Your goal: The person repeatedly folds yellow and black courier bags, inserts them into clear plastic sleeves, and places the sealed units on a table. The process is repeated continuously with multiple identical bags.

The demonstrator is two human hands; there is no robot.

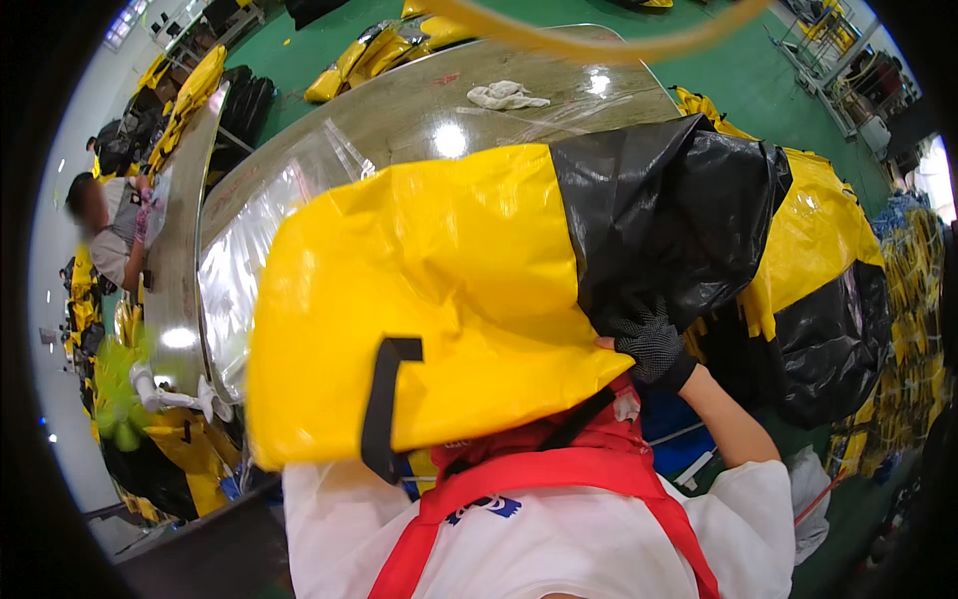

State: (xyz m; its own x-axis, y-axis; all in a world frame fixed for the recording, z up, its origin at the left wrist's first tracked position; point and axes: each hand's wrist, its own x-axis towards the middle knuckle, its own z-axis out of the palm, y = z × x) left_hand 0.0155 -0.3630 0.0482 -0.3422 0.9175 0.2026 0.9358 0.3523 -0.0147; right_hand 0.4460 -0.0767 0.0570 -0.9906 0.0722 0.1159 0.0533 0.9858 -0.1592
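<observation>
A large yellow and black bag (429, 260) of shiny coated fabric spreads in front of me, over the near side of the table. Its black end (669, 200) points to the right, and a short black strap (384, 399) hangs from the yellow part. My right hand (649, 344), in a black dotted glove with the thumb tip bare, is closed on the bag's near edge where yellow meets black. Yellow fabric covers my left forearm, and my left hand is hidden.
Clear plastic sheeting (249, 255) and a white cloth (504, 96) lie on the table (399, 120). More yellow and black bags (813, 240) are heaped at the right. A green-bladed fan (120, 394) stands at the left, where another person (115, 225) works at a second table.
</observation>
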